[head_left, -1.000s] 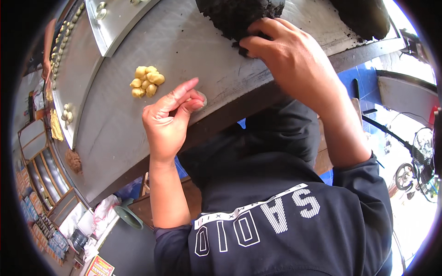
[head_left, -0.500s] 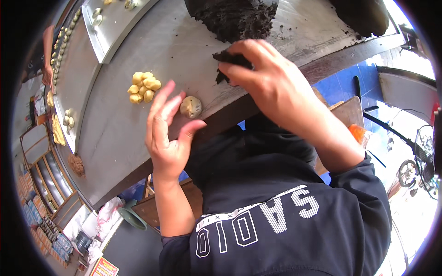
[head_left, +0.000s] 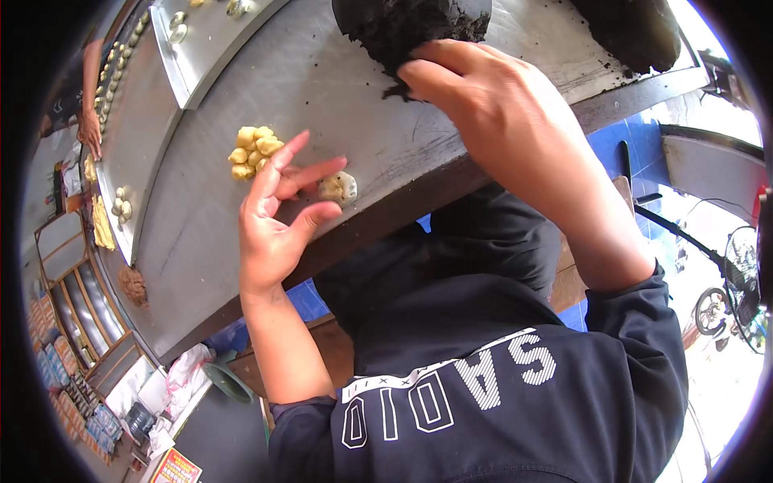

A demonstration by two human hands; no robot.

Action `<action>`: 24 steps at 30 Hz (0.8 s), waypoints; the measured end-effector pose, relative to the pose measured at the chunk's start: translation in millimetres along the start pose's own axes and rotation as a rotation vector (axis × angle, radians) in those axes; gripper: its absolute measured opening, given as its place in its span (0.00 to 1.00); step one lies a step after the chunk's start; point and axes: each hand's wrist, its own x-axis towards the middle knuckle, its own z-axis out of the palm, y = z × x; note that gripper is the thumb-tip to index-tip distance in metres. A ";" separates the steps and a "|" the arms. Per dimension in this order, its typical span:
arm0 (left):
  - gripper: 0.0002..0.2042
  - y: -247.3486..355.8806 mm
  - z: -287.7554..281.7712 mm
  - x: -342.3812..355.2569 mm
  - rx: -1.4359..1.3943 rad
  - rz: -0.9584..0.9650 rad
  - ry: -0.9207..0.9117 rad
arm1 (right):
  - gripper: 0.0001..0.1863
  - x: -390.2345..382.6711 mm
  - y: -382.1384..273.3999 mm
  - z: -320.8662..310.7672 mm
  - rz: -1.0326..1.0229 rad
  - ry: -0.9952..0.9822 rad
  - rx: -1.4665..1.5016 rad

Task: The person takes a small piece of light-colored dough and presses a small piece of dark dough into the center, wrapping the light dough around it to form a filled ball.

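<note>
Spreads empty left hand (head_left: 270,233) beside pale ball (head_left: 338,189); curls right hand (head_left: 509,101) at far dark mass (head_left: 390,34) with hidden grip.

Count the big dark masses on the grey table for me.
2. The nearer dark mass is at top centre, by the right hand; the other dark mass is at upper right. The view's edge cuts both; more may lie beyond it.
</note>
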 end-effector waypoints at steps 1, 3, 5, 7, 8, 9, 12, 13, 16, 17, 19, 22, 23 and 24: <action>0.33 -1.8 1.1 0.7 -0.095 -0.044 -0.011 | 0.10 3.7 0.0 5.6 -0.056 0.080 -0.046; 0.33 -4.4 9.2 0.4 -0.129 -0.138 0.077 | 0.09 4.7 1.2 18.0 -0.063 0.043 -0.072; 0.27 -9.7 10.6 -2.2 0.016 -0.028 0.077 | 0.10 3.5 -2.5 15.9 -0.085 -0.009 -0.041; 0.25 -9.4 19.9 -5.2 0.045 -0.018 0.122 | 0.13 1.1 3.5 8.0 -0.106 -0.049 0.018; 0.23 -9.8 22.3 -7.5 0.074 -0.005 0.166 | 0.15 -0.4 3.6 11.8 -0.104 0.035 0.072; 0.23 -11.6 22.4 -10.1 0.075 -0.005 0.169 | 0.17 -1.6 5.1 14.6 -0.103 0.121 0.125; 0.24 -10.6 29.1 -13.4 0.145 0.075 0.179 | 0.12 -12.7 9.4 19.9 -0.071 0.182 0.048; 0.22 -0.4 40.6 -10.6 0.204 0.193 0.283 | 0.11 -14.6 9.7 24.1 -0.060 0.201 0.023; 0.19 4.5 51.3 -19.5 0.477 0.340 0.429 | 0.22 -12.7 8.1 32.4 -0.162 0.118 0.019; 0.18 2.3 54.2 -25.5 0.693 0.370 0.469 | 0.22 -11.8 8.9 29.9 -0.161 0.115 0.018; 0.12 0.8 64.1 -33.6 0.760 0.360 0.575 | 0.12 -5.3 10.0 28.7 -0.242 0.280 -0.219; 0.09 2.8 69.2 -29.7 0.819 0.332 0.530 | 0.10 -12.7 9.6 36.1 -0.194 0.236 -0.126; 0.08 2.2 69.8 -27.7 0.832 0.325 0.511 | 0.10 -14.2 10.7 38.2 -0.200 0.216 -0.022; 0.08 2.5 68.5 -26.8 0.849 0.316 0.490 | 0.10 -12.6 11.0 37.0 -0.199 0.219 -0.020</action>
